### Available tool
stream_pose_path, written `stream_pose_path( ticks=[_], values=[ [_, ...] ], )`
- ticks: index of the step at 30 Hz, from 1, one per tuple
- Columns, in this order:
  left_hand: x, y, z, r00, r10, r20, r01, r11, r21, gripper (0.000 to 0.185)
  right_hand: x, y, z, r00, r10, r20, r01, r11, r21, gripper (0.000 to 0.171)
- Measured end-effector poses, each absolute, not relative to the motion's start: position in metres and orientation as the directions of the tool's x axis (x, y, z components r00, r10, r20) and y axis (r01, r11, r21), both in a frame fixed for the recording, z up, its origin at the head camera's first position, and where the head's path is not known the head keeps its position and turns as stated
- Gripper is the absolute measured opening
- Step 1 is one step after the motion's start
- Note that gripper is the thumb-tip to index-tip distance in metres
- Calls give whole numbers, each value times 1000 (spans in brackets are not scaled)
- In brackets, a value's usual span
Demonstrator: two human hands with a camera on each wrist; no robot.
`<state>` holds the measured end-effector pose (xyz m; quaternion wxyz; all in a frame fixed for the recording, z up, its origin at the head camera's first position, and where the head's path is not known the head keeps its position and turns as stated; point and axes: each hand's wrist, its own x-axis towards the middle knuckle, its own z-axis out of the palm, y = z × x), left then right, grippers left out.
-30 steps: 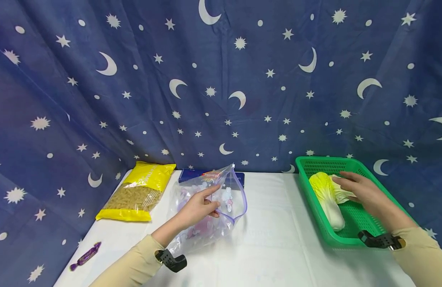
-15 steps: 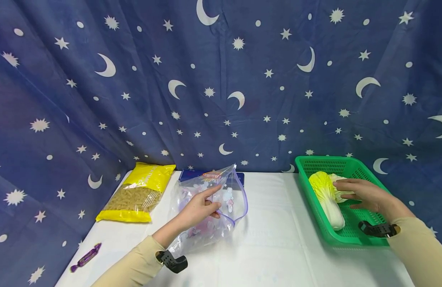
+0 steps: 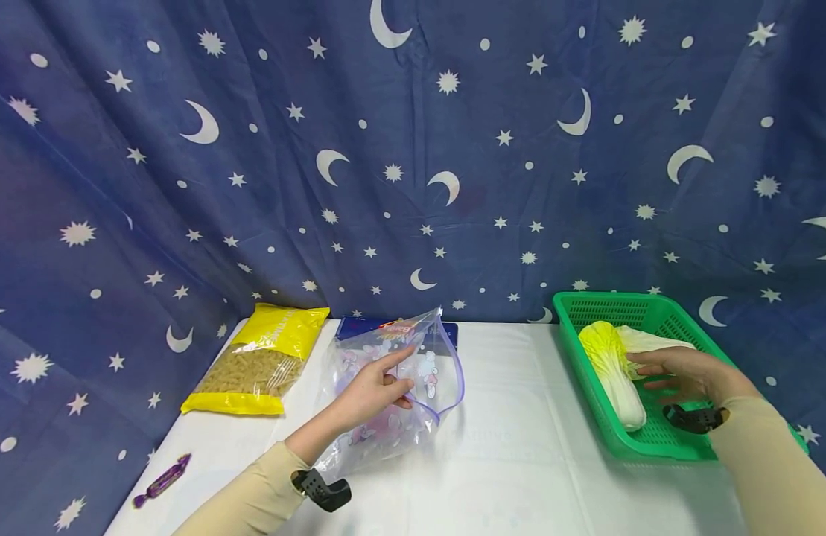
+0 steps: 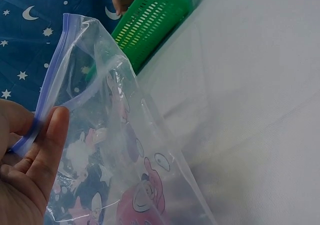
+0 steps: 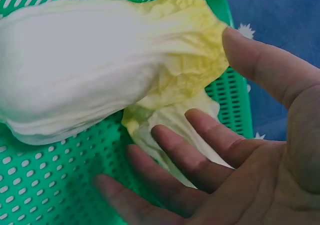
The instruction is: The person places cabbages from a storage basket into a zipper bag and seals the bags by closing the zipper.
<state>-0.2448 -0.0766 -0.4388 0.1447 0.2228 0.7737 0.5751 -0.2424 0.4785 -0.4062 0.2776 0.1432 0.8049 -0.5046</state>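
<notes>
Head view: clear zip bag point(image 3: 379, 435) was propped up by the left hand point(image 3: 372, 389) near the worktop's point(image 3: 513, 424) far edge, left of middle; its purple zip strip point(image 4: 50, 80) was pinched between the fingers, mouth gaping towards the right edge. Right hand point(image 3: 694, 374) was spread wide, nothing held, over the green basket point(image 3: 610, 305) set at the worktop's right edge. Yellow-leafed cabbage point(image 3: 612, 372) was laid along the basket's left side, paler cabbage piece point(image 3: 654, 341) beside it; contact with either could not be told. Pasta bag point(image 3: 252, 365) was placed at the far-left corner, purple sweet point(image 3: 162, 480) by the left edge, blue pack point(image 3: 348, 326) at the far edge, partly covered. Step in hand was judged to be picking from the basket, zip bag held ready; next, the right fingers needed to be closed round one piece.
</notes>
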Motion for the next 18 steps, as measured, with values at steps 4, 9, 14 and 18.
stream_pose_path(
  ticks=[4,9,14,18],
  values=[
    [-244,-77,-438,-860,511,15,164,249,955,66,-240,479,-415,-792,-64,-607,505,488,-712,99],
    [-242,-77,-438,-862,507,8,162,260,952,65,-238,473,-424,-781,-52,-622,499,547,-672,99],
    [-240,-77,-437,-861,508,21,173,252,952,64,-240,468,-426,-771,-67,-634,484,585,-651,99],
    [-240,-77,-437,-861,507,22,175,256,951,64,-241,466,-427,-765,-73,-640,495,569,-657,99]
  ],
)
